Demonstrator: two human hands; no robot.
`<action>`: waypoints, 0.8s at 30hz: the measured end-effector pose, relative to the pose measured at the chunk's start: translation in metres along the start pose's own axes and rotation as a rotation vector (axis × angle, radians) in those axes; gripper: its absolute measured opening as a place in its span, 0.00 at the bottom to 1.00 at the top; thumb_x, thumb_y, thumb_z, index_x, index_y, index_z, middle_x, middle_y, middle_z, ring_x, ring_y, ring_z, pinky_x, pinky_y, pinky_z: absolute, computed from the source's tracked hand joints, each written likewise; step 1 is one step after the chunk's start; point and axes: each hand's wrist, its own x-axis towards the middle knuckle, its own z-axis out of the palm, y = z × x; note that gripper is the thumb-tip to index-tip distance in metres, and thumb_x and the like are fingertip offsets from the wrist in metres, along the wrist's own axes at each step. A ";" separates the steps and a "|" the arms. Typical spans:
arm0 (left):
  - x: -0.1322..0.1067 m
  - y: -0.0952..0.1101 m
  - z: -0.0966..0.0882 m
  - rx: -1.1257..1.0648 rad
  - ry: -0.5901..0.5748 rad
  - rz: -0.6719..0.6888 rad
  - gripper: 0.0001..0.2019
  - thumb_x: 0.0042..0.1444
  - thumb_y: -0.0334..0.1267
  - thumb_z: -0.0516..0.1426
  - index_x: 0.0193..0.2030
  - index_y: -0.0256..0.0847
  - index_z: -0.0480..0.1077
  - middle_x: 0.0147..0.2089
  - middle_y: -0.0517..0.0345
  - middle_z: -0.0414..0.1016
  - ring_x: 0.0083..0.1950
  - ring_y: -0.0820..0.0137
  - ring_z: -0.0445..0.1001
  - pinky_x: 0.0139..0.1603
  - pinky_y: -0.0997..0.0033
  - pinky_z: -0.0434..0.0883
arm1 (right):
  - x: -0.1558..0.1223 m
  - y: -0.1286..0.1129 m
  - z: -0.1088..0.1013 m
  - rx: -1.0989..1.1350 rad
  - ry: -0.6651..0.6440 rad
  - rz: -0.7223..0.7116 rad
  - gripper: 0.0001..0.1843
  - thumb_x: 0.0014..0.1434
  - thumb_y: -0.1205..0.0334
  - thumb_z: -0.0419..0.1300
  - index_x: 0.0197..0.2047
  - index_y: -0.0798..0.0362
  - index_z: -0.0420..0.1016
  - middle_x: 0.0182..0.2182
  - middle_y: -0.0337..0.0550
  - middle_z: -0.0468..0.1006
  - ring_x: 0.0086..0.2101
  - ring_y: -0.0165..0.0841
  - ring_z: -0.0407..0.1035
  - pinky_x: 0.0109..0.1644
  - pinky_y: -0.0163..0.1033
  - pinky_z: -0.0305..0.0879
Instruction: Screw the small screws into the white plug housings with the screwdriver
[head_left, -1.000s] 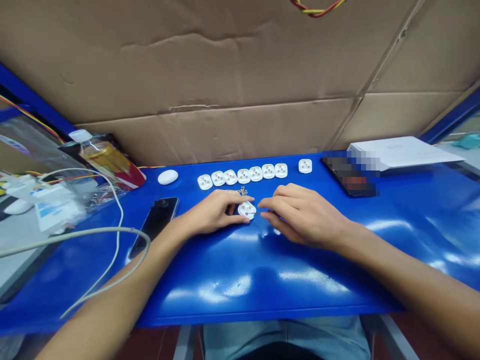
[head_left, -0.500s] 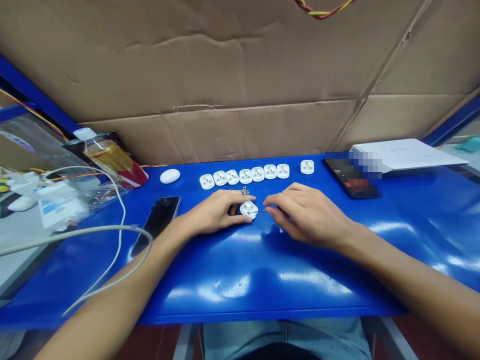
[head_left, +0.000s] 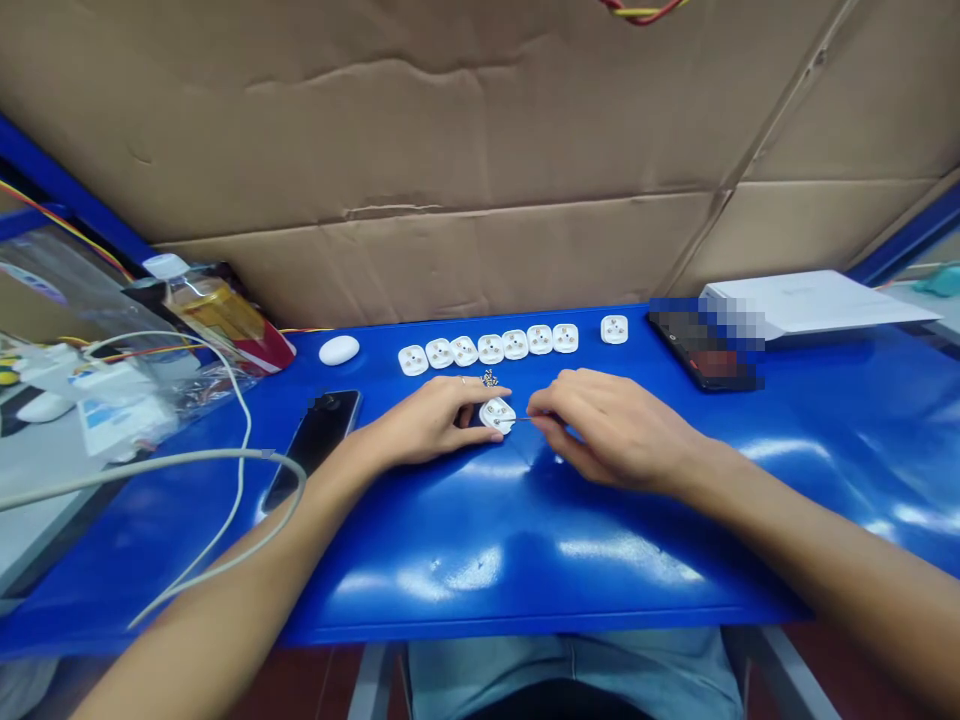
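My left hand (head_left: 431,420) rests on the blue table (head_left: 525,540) and pinches a small white plug piece (head_left: 496,413) between thumb and fingers. My right hand (head_left: 611,428) sits just to the right of it, fingers pinched on a thin metal tool (head_left: 523,419) whose tip touches the piece. A little heap of tiny screws (head_left: 489,378) lies just behind the piece. Behind that runs a row of several white plug pieces (head_left: 489,349), with one more (head_left: 614,329) set apart to the right.
A black phone (head_left: 315,435) lies left of my left hand, a white oval case (head_left: 339,350) behind it. A dark device (head_left: 701,350) and a white box (head_left: 810,300) sit at the back right. A grey cable (head_left: 187,470), a bottle (head_left: 217,315) and packets crowd the left. Cardboard walls the back.
My right hand drew back slightly to the right, and the thin tool now shows between its fingers and the white piece. My left hand has stayed on the piece.
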 end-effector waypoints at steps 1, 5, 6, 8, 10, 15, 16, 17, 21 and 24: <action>0.000 0.000 0.000 0.004 0.005 -0.001 0.24 0.66 0.49 0.62 0.64 0.41 0.73 0.51 0.51 0.81 0.44 0.65 0.77 0.46 0.69 0.70 | 0.000 0.000 0.000 0.039 -0.002 -0.006 0.08 0.72 0.68 0.51 0.46 0.56 0.72 0.33 0.47 0.78 0.33 0.38 0.70 0.37 0.42 0.67; 0.000 -0.001 0.001 -0.003 -0.001 0.008 0.23 0.67 0.49 0.61 0.64 0.40 0.73 0.51 0.50 0.80 0.44 0.65 0.76 0.46 0.69 0.71 | 0.002 0.000 -0.001 0.136 0.018 0.006 0.08 0.68 0.70 0.52 0.48 0.56 0.70 0.39 0.51 0.78 0.38 0.41 0.72 0.42 0.45 0.71; 0.000 -0.001 0.001 -0.004 -0.002 0.011 0.24 0.67 0.49 0.61 0.65 0.40 0.73 0.51 0.50 0.80 0.43 0.65 0.76 0.46 0.69 0.71 | 0.001 0.000 -0.002 0.137 0.024 0.014 0.08 0.68 0.68 0.53 0.48 0.57 0.70 0.39 0.52 0.79 0.39 0.41 0.73 0.42 0.45 0.71; 0.000 -0.002 0.001 -0.004 -0.002 0.014 0.25 0.67 0.49 0.62 0.66 0.40 0.72 0.49 0.51 0.80 0.41 0.67 0.76 0.45 0.69 0.70 | 0.000 0.001 -0.001 0.104 0.025 0.050 0.09 0.71 0.63 0.54 0.49 0.58 0.71 0.38 0.51 0.80 0.37 0.41 0.74 0.39 0.44 0.71; -0.001 -0.002 0.001 0.003 -0.001 0.011 0.25 0.67 0.50 0.62 0.66 0.41 0.72 0.47 0.52 0.80 0.40 0.67 0.75 0.44 0.70 0.70 | -0.001 0.001 0.001 0.057 0.011 0.091 0.11 0.74 0.58 0.53 0.49 0.57 0.71 0.35 0.48 0.81 0.33 0.40 0.75 0.35 0.42 0.69; -0.001 -0.002 0.001 0.015 0.012 0.012 0.23 0.67 0.50 0.62 0.63 0.40 0.74 0.46 0.52 0.80 0.41 0.66 0.75 0.45 0.69 0.70 | -0.001 0.001 0.003 0.099 0.002 0.050 0.10 0.72 0.66 0.52 0.53 0.54 0.70 0.39 0.48 0.80 0.38 0.39 0.74 0.40 0.43 0.71; -0.001 -0.002 0.001 0.011 0.011 0.015 0.23 0.67 0.50 0.62 0.63 0.39 0.74 0.46 0.52 0.80 0.41 0.66 0.75 0.45 0.69 0.70 | 0.000 0.001 0.002 0.114 0.009 0.029 0.11 0.70 0.68 0.52 0.53 0.55 0.70 0.40 0.50 0.79 0.39 0.40 0.74 0.42 0.44 0.72; -0.001 -0.002 0.001 0.005 0.011 0.020 0.23 0.66 0.50 0.62 0.62 0.39 0.74 0.47 0.52 0.80 0.41 0.67 0.75 0.45 0.70 0.70 | 0.000 0.001 0.001 0.123 0.019 0.013 0.11 0.68 0.69 0.52 0.52 0.55 0.69 0.41 0.51 0.79 0.40 0.41 0.74 0.42 0.45 0.72; 0.000 -0.001 0.001 -0.003 0.004 0.022 0.22 0.68 0.49 0.61 0.64 0.40 0.73 0.49 0.51 0.80 0.40 0.67 0.76 0.43 0.71 0.69 | 0.001 0.000 -0.003 0.099 -0.001 0.070 0.09 0.71 0.63 0.54 0.51 0.57 0.71 0.39 0.51 0.81 0.37 0.40 0.76 0.39 0.43 0.71; 0.000 0.001 0.000 0.001 -0.002 0.011 0.21 0.67 0.47 0.62 0.63 0.42 0.73 0.51 0.52 0.80 0.42 0.67 0.76 0.44 0.71 0.70 | 0.000 0.001 -0.002 0.036 -0.033 0.080 0.10 0.74 0.61 0.52 0.48 0.56 0.72 0.34 0.47 0.82 0.33 0.38 0.75 0.35 0.41 0.68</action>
